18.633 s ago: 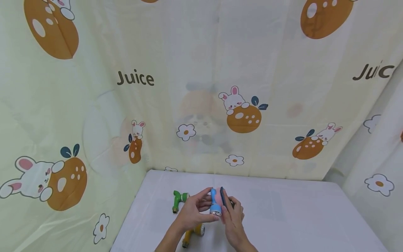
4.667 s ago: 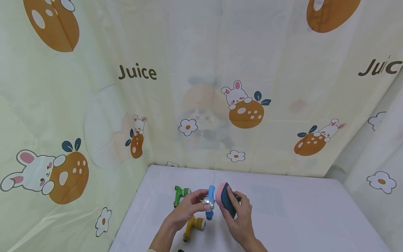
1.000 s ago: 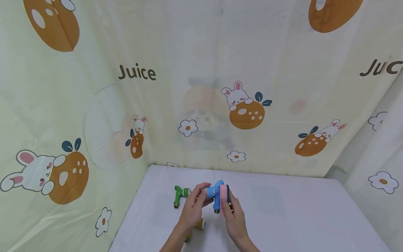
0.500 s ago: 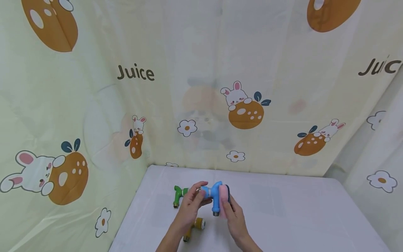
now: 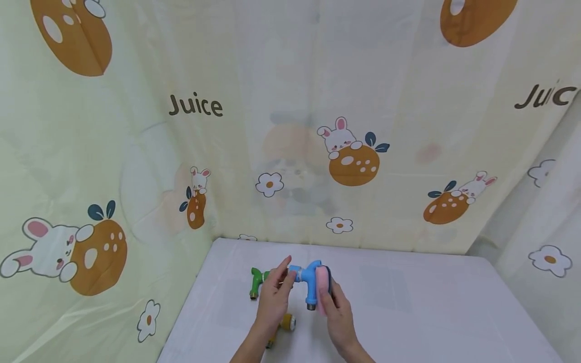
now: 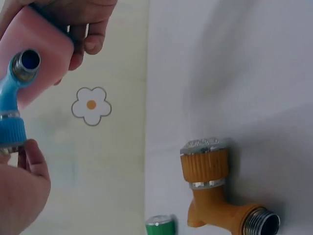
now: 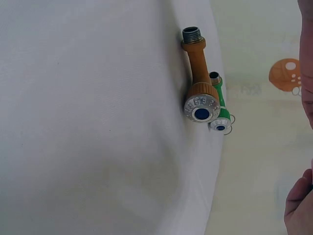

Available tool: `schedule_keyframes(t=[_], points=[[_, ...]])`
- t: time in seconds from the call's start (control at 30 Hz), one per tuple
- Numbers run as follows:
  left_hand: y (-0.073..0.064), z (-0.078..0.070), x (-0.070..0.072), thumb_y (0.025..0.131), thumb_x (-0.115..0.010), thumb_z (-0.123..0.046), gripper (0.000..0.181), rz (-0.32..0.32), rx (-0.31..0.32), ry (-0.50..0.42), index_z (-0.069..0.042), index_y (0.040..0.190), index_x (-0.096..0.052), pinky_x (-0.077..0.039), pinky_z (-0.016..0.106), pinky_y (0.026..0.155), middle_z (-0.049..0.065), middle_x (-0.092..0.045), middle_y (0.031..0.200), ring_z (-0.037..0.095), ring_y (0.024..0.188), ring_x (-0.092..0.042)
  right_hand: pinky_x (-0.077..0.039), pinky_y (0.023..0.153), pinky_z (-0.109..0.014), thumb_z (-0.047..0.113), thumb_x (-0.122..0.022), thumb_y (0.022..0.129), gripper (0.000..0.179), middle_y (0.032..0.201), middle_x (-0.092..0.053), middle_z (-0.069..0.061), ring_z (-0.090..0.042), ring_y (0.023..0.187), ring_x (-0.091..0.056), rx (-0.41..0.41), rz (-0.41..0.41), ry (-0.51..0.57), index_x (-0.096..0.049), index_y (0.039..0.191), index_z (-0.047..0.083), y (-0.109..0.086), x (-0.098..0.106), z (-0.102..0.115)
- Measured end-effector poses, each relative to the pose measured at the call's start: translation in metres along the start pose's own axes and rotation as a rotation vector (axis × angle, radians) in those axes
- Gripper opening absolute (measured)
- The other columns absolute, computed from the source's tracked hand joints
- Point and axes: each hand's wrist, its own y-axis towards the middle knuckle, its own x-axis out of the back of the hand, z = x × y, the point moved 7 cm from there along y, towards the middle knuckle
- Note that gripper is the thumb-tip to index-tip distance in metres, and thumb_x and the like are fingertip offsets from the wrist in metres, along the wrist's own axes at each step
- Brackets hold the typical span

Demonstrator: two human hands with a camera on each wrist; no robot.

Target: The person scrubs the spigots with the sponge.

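My left hand (image 5: pixel 273 302) pinches the ribbed knob of a blue water tap (image 5: pixel 310 285) between thumb and fingers, above the table. The tap's threaded metal end points down; in the left wrist view the threaded inlet (image 6: pixel 25 66) faces the camera. My right hand (image 5: pixel 339 317) grips a sponge, with its pink side (image 5: pixel 323 287) against the tap's body and its dark backing towards the palm. Below the left forearm lies a yellow tap (image 5: pixel 288 321), partly covered. Behind the left fingers a green tap (image 5: pixel 256 283) lies on the table.
The white-covered table (image 5: pixel 431 312) stretches out to the right. A patterned curtain (image 5: pixel 290 212) hangs behind it and along both sides. In the right wrist view, the yellow tap (image 7: pixel 198 63) overlaps the green one (image 7: pixel 221 110).
Since 4.7 seconds ago the blue tap has turned its knob leftward and the sponge has come against it. Over the last second the tap shifted slightly left, and the left fingers straightened somewhat.
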Motion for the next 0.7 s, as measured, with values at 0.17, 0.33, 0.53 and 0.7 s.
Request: schedule_keyframes(t=[0.17,0.33,0.53,0.7], points=[[-0.004,-0.003,-0.008,0.093,-0.08,-0.032,0.073,-0.001,-0.043,0.003,-0.01,0.155,-0.047,-0.055,0.034,0.104,0.01,-0.057,0.136,0.021,0.118,-0.065,-0.05,0.071,-0.023,0.03,-0.056,0.108,0.045,0.116,-0.06,-0.002,-0.012,0.093,-0.056,0.076,-0.041,-0.123,-0.052,0.153,0.025,-0.001,-0.003,0.007],[-0.005,0.002,-0.013,0.091,-0.082,-0.033,0.082,0.077,0.034,-0.074,-0.01,0.159,-0.041,-0.053,0.03,0.106,0.012,-0.046,0.138,0.023,0.124,-0.063,-0.049,0.064,-0.022,0.024,-0.058,0.107,0.044,0.114,-0.059,0.001,-0.011,0.089,-0.054,0.149,-0.03,-0.149,-0.055,0.15,0.03,-0.003,-0.005,0.012],[-0.005,0.005,-0.012,0.089,-0.083,-0.035,0.085,0.111,0.08,-0.166,-0.011,0.158,-0.04,-0.052,0.024,0.105,0.012,-0.052,0.142,0.024,0.131,-0.062,-0.05,0.063,-0.021,0.019,-0.06,0.105,0.048,0.116,-0.056,0.001,-0.011,0.089,-0.053,0.208,-0.013,-0.134,-0.054,0.151,0.03,-0.003,-0.006,0.018],[-0.006,0.0,-0.013,0.097,-0.076,-0.025,0.063,0.172,0.039,-0.24,-0.01,0.15,-0.047,-0.051,0.02,0.105,0.013,-0.057,0.144,0.026,0.132,-0.061,-0.056,0.071,-0.022,0.019,-0.062,0.104,0.057,0.123,-0.051,-0.001,-0.014,0.097,-0.055,0.241,-0.012,-0.158,-0.045,0.157,0.031,-0.002,-0.009,0.021]])
